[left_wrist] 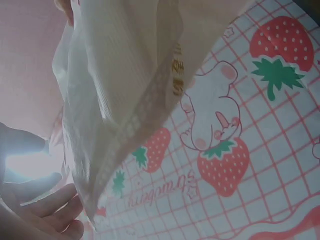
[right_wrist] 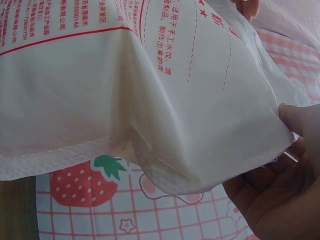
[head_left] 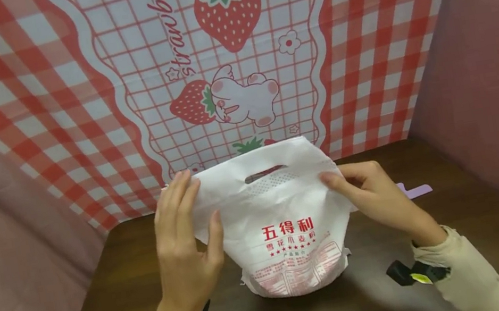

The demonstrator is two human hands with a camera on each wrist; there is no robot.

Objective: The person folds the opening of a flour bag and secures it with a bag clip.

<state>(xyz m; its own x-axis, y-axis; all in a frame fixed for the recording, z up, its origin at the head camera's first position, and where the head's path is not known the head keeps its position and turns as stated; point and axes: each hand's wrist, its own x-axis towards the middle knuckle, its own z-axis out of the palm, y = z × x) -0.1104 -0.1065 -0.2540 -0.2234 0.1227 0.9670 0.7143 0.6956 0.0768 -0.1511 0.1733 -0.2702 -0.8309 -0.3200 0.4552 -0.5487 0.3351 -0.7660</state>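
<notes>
A white flour bag (head_left: 280, 199) with red Chinese print stands on the table, a slot handle cut through its top. At its upper left side my left hand (head_left: 182, 241) is raised with fingers fairly straight and thumb spread apart. In the left wrist view, the fingers (left_wrist: 55, 210) lie right at the bag's corner (left_wrist: 92, 200). My right hand (head_left: 371, 193) pinches the bag's upper right edge, thumb in front and fingers behind. The right wrist view shows that thumb (right_wrist: 292, 120) on the white bag's face (right_wrist: 225, 115); the bag's inside is hidden.
Behind the brown table (head_left: 120, 293) hangs a strawberry-print checked cloth (head_left: 369, 51). Pink curtains (head_left: 486, 88) close off both sides. A light purple plastic piece (head_left: 419, 191) lies on the table beyond my right hand, partly covered by it.
</notes>
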